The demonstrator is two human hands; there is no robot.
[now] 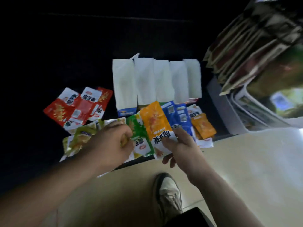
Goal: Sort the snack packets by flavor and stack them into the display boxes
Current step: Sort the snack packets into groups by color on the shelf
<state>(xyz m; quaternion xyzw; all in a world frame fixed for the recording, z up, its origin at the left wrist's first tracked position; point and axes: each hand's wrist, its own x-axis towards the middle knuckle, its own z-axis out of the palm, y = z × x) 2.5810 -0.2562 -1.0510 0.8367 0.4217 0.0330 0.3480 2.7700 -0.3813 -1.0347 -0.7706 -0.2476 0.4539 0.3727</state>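
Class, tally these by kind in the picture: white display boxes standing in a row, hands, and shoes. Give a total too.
White display boxes: 5
Hands: 2, the left hand pinching a yellow-green packet and the right hand holding an orange packet
Shoes: 1
Total: 8

Open dark tabletop point(49, 54) lies left of the display boxes point(157, 81); hanging packets point(254, 46) crowd their right.

Packets point(177, 119) lie spread before the row of display boxes point(157, 81), with another pile point(78, 107) at their left.
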